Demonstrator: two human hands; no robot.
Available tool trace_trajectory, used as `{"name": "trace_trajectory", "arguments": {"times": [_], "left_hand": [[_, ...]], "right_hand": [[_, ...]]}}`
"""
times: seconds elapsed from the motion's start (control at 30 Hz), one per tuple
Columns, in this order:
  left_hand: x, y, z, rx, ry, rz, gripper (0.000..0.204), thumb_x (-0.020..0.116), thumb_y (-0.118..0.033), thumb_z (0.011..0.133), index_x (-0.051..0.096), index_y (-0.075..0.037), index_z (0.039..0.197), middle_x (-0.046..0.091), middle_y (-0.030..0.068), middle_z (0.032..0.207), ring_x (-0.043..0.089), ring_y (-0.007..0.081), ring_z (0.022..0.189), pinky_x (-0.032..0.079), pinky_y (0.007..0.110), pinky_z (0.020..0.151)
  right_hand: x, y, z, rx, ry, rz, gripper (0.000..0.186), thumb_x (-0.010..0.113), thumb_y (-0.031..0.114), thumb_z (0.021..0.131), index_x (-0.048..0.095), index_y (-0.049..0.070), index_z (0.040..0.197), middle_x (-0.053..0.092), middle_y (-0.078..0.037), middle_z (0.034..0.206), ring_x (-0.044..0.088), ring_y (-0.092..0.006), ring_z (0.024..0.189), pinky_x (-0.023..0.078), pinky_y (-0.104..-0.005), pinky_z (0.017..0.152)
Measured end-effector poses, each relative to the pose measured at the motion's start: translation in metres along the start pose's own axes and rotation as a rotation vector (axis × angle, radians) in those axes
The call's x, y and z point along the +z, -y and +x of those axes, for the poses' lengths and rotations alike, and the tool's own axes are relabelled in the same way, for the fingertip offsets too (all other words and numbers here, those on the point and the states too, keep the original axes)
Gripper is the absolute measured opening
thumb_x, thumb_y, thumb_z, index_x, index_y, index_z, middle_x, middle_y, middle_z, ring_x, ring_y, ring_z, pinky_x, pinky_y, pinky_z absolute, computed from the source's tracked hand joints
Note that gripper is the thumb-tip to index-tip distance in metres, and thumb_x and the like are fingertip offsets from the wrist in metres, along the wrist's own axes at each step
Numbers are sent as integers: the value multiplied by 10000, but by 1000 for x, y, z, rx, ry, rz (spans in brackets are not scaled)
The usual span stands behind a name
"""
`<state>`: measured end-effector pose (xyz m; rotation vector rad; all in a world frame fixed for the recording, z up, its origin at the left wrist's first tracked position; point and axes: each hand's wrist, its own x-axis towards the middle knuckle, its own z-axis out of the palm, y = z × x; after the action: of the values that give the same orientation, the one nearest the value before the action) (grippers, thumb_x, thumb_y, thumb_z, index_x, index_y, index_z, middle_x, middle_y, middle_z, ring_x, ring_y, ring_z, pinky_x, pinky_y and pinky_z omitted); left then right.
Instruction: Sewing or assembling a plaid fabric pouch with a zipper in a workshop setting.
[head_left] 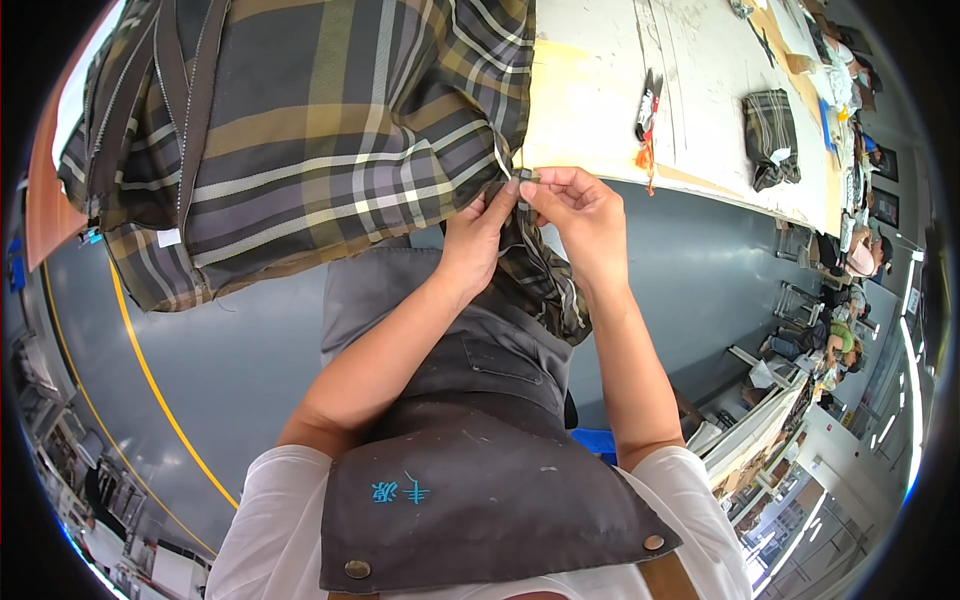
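Note:
A large brown, grey and white plaid cloth piece with zippers [300,130] covers the left of the table and hangs over its front edge. Both my hands meet at its right edge, in front of my waist. My left hand [473,240] pinches the cloth edge between thumb and fingers. Close beside it, my right hand [588,225] is closed in a pinch on the same edge, its thumb and forefinger nearly touching the left thumb. A bunched part of the plaid cloth [545,285] dangles below the hands against my apron. A small white label [169,238] shows near the lower left zipper end.
On the white table [600,85] lies a dark pointed tool with orange strands [648,115]. A folded plaid bundle [771,138] sits farther right, with scissors [762,42] beyond it. People and workbenches [775,430] fill the far right. Yellow lines [160,390] mark the floor at left.

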<state>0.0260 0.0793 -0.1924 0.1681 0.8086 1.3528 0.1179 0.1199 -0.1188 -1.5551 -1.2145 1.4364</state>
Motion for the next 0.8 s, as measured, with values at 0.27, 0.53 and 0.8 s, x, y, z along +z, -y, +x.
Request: {"name": "trace_trajectory", "arguments": {"times": [0.27,0.53,0.8], "left_hand": [[6,-5,-1,18,-37,11,186,552,-187,893,587,-38,998,568,-38,911,460,26,806,371,195,730],[1,-3,3,48,-4,24,186,550,-193,894,576,-35,990,578,-27,914,475,29,828,371,189,753],[-9,0,-25,-10,60,68,185,539,-178,896,553,-27,1002,587,6,928,525,64,830,417,215,738]], "right_hand": [[0,-7,6,89,-42,113,136,650,103,800,625,-29,778,599,-27,680,508,-59,543,421,-184,503],[-2,-4,0,51,53,68,164,674,39,750,592,-30,874,587,-15,748,526,-60,629,447,-194,583],[-25,-11,-42,108,344,-30,565,701,1,691,418,24,1180,488,-40,988,480,-124,894,435,-245,738]]}}
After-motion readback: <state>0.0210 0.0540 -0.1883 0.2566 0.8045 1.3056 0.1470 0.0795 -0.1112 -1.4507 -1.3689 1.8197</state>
